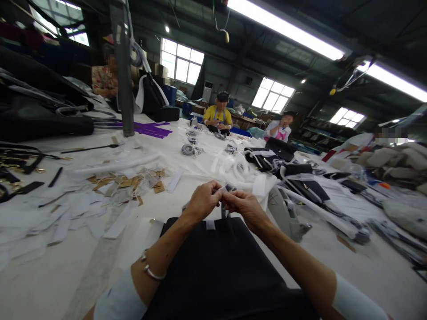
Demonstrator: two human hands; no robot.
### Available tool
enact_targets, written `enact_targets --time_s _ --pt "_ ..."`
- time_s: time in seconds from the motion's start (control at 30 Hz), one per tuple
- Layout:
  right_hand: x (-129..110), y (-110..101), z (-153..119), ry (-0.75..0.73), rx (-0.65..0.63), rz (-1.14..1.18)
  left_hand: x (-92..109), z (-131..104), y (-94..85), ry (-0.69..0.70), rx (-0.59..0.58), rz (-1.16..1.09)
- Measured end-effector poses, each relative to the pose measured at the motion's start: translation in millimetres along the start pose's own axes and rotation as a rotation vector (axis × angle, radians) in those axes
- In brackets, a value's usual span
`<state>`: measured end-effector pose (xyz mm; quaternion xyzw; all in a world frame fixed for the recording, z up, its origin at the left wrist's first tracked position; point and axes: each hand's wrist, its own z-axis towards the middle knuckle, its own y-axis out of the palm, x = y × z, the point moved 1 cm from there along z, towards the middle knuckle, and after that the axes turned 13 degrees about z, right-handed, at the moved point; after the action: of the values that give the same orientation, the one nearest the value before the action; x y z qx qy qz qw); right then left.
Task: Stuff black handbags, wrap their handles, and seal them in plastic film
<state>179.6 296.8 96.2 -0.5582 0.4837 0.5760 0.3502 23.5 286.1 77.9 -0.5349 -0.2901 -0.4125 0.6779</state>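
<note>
A black bag point(216, 271) lies on the table close in front of me, with a small pale tab point(210, 225) on its far edge. Just beyond that edge, my left hand point(204, 201) and my right hand point(246, 207) meet. Fingertips of both are pinched on a small whitish strip point(223, 190), partly hidden by the fingers. A grey wrapped strap point(230, 188) shows behind and below the fingers; whether they also grip it, I cannot tell. What looks like a grey tape dispenser point(283, 209) stands to the right of my right hand.
Paper slips point(76, 209) and brown tags point(128, 182) litter the left side. Wrapped straps point(191, 149) lie farther back, near a metal post point(124, 71). More black bags point(307, 184) spread to the right. Across the table sits a person in yellow point(218, 115), with others nearby.
</note>
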Motion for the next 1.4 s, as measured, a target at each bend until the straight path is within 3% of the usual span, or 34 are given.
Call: enact_targets --time_s 0.13,0.3,0.43,0.53,0.67,0.87,1.07,1.17,1.23,1.3,1.4 --pt "2 2 6 0.050 0.084 0.080 6 -2 -5.3 0.017 0.006 0.132" --pt "4 -4 9 0.106 0.101 0.140 16 -6 -6.3 0.069 0.039 0.304" --pt "5 -11 5 0.073 0.074 0.025 18 -9 -4.6 0.137 0.043 0.309" --pt "8 -13 3 0.031 0.032 0.037 15 -8 -2.7 0.125 0.032 0.185" --pt "14 -9 3 0.003 -0.064 0.179 9 -3 -1.5 0.069 -0.038 -0.172" --pt "12 7 5 -0.091 -0.066 0.197 -3 4 1.9 -0.062 -0.170 -0.536" --pt "11 17 7 -0.155 0.004 0.112 -10 5 2.5 -0.164 -0.235 -0.621" --pt "15 17 11 -0.119 0.095 0.013 -8 4 2.8 -0.136 -0.300 -0.631" --pt "15 15 12 -0.036 0.090 -0.049 -7 4 2.0 -0.120 -0.322 -0.568" --pt "8 12 14 0.089 0.020 -0.137 -10 7 -3.5 -0.111 -0.209 -0.401" --pt "-22 -3 10 0.132 -0.047 -0.309 -16 12 -24.3 -0.080 0.147 -0.107"
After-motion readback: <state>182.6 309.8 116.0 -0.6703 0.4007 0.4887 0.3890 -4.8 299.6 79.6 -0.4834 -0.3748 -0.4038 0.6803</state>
